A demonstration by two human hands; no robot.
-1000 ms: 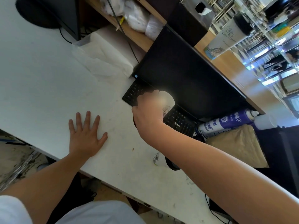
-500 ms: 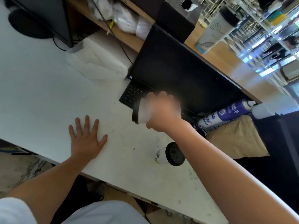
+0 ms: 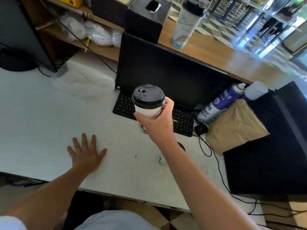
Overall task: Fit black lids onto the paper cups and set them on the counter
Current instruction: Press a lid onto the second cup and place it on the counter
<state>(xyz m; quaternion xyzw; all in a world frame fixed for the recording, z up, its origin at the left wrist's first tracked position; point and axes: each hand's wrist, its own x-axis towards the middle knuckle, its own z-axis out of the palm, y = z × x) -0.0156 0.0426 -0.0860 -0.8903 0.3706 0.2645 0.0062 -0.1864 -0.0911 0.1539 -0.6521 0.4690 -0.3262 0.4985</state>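
Observation:
My right hand (image 3: 157, 123) grips a white paper cup (image 3: 146, 112) around its side and holds it upright above the white table (image 3: 41, 113). A black lid (image 3: 148, 95) sits on the cup. My left hand (image 3: 85, 152) rests flat on the table with fingers spread. A second lidded cup (image 3: 162, 159) lies on its side on the table, mostly hidden behind my right forearm. A tall lidded paper cup (image 3: 186, 24) stands on the wooden counter (image 3: 232, 58) at the back.
A black monitor (image 3: 166, 72) and keyboard (image 3: 181, 122) stand behind the held cup. To the right are a blue spray can (image 3: 221, 102), a brown paper bag (image 3: 235, 125), a black mouse (image 3: 201, 128) and a black box (image 3: 274, 146). White plastic wrap (image 3: 83, 80) lies at the back left.
My right hand has turned the lidded cup from sideways to upright and raised it. The left hand has stayed flat on the table.

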